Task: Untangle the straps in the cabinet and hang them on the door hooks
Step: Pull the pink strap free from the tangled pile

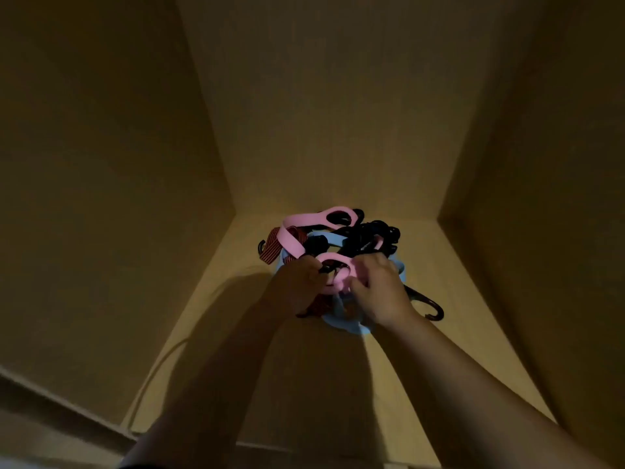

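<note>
Both my arms reach into the cabinet [338,130]. My left hand [297,282] and right hand [378,289] pinch the pink strap [333,269], it seems; its loop lies crosswise on the tangle [365,235].

One view only, worn on the person's head, looking forward and down into the cabinet [338,130]. The lens sits above and in front of the cabinet's floor, wide-angled, so the side walls splay outward and the back wall rises straight ahead. It is close: both forearms reach in from the bottom edge toward the floor's middle.
</note>
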Action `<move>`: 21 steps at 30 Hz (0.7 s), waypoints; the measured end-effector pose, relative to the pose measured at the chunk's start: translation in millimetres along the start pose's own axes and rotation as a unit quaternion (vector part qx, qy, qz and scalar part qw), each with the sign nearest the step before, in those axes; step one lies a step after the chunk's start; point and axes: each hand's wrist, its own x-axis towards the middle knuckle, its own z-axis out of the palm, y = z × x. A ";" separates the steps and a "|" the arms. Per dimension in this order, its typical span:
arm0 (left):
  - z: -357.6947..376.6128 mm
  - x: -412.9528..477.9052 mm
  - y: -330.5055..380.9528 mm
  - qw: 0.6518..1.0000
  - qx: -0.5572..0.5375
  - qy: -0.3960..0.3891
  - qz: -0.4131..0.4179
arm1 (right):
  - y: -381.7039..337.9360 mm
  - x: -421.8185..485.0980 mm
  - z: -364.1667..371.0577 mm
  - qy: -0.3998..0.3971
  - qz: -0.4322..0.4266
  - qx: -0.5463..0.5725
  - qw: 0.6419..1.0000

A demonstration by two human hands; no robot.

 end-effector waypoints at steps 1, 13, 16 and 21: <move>-0.6 2.2 -1.7 1.000 -0.017 0.002 0.009 | 0.6 2.4 1.4 -0.003 0.002 -0.025 1.000; -12.0 39.5 -15.6 0.995 -0.049 0.085 0.008 | -1.5 20.0 9.4 0.012 -0.017 -0.126 0.992; -14.9 49.5 -18.8 0.987 -0.049 0.150 -0.009 | 1.8 20.6 13.5 0.013 -0.025 -0.130 0.991; -16.0 66.8 -24.4 0.982 -0.012 0.179 -0.060 | 0.7 17.9 15.5 0.050 -0.022 -0.134 0.990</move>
